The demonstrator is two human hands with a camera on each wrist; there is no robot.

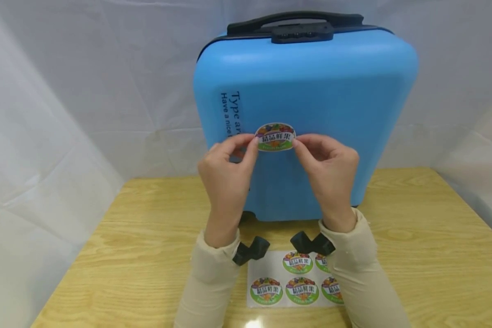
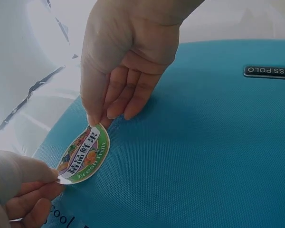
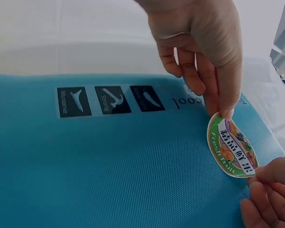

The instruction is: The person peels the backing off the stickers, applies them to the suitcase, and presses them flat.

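Observation:
An oval fruit sticker (image 1: 275, 136) with a white band of dark characters and a green "Fresh fruit" edge is stretched level between both hands. My left hand (image 1: 227, 175) pinches its left end between thumb and forefinger, also seen in the left wrist view, where that hand (image 2: 23, 190) enters at lower left. The opposite end is pinched by my right hand (image 1: 330, 175). Right behind the sticker, close to it, stands the front of an upright blue suitcase (image 1: 332, 105). In the right wrist view the sticker (image 3: 232, 147) lies over the ribbed shell, its rim slightly curved.
A white sheet (image 1: 266, 255) of several matching stickers lies on the wooden table (image 1: 147, 255), partly covered by the right sleeve (image 1: 365, 273). The suitcase has a black top handle (image 1: 295, 20) and dark printed lettering (image 1: 231, 109) down its left side. A white cloth (image 1: 106, 91) hangs behind.

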